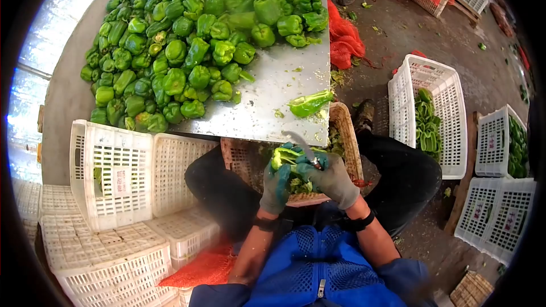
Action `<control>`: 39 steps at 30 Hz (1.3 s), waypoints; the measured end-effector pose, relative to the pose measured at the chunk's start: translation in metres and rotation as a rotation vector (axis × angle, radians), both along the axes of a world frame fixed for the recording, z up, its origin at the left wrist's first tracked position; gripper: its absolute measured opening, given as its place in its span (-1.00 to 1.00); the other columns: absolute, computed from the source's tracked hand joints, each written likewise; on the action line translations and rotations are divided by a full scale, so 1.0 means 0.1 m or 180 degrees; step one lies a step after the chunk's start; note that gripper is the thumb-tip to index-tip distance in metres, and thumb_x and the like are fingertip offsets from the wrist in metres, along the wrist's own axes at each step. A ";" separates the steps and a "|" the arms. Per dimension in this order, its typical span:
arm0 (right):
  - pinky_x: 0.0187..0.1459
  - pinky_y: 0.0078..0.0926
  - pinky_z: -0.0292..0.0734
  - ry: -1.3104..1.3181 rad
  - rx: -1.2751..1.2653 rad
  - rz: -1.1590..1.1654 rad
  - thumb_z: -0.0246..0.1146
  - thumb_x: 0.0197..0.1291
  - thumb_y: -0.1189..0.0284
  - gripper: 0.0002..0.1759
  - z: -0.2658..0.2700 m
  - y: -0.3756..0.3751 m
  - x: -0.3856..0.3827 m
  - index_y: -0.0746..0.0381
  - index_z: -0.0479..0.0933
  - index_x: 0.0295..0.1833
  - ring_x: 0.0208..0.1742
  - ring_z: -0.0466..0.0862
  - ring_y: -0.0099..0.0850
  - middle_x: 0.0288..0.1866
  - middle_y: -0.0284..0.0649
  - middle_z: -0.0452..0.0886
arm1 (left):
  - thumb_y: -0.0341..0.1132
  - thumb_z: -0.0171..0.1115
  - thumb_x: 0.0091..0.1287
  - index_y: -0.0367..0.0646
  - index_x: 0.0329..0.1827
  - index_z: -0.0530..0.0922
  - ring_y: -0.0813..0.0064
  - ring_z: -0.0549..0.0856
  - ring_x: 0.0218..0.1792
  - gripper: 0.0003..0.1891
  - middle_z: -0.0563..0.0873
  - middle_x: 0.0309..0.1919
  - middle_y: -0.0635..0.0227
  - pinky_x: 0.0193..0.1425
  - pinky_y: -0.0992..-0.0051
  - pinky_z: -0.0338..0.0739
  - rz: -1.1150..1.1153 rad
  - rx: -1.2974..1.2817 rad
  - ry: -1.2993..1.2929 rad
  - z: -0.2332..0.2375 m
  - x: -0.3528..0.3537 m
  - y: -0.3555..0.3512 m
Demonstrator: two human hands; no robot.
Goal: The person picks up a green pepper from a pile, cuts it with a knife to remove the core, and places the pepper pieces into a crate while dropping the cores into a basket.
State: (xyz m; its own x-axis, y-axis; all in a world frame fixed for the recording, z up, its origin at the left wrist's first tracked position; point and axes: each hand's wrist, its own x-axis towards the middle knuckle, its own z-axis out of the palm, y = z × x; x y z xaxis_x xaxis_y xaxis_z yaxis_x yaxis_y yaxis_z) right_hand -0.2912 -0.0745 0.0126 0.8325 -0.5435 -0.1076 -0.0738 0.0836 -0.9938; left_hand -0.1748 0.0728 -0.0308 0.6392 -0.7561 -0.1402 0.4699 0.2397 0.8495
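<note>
Vest (296, 267) nearest, one seemingly split pepper (281, 158) is pinched by the left hand (274, 186), a knife (302, 145) by the right hand (336, 185), others crated (427, 125), a heap (182, 51) left whole.

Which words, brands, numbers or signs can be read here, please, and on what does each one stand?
None can be read with certainty.
Red marks on the label of the white crate at left: too blurred.
Red marks on the upper label and two lower labels, on white crates at right: too small.
</note>
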 end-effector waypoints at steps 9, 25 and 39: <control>-0.46 -0.56 0.52 -0.0206 0.0776 0.0388 0.54 0.36 0.45 -0.81 0.18 -0.03 -0.10 0.33 0.74 -0.05 -0.47 0.61 -0.62 -0.40 -0.34 0.68 | -0.51 0.17 0.63 -0.27 0.36 0.53 0.14 0.79 0.05 -0.70 0.77 0.07 0.10 0.18 0.22 0.75 0.0278 0.0834 -0.4405 0.00 0.05 0.05; -0.09 -0.03 0.78 -0.0415 -0.2531 -0.0031 0.53 0.28 0.51 -0.51 0.01 -0.07 -0.23 0.18 0.66 0.33 0.05 0.84 -0.01 0.23 -0.12 0.79 | 0.24 0.13 0.71 -0.09 0.43 0.59 0.23 0.81 0.23 -0.41 0.78 0.25 0.18 0.32 0.16 0.79 0.0569 0.0086 0.1284 0.03 0.15 -0.02; -0.56 -0.59 0.42 -0.0693 0.2114 -0.0771 0.45 0.36 0.54 -0.85 0.40 -0.11 0.32 0.27 0.68 0.00 -0.55 0.55 -0.65 -0.39 -0.42 0.67 | -0.11 0.21 0.75 -0.25 0.54 0.49 0.34 0.80 -0.11 -0.51 0.78 0.00 0.17 -0.07 0.37 0.75 0.0787 -0.0118 0.0289 0.48 0.45 0.23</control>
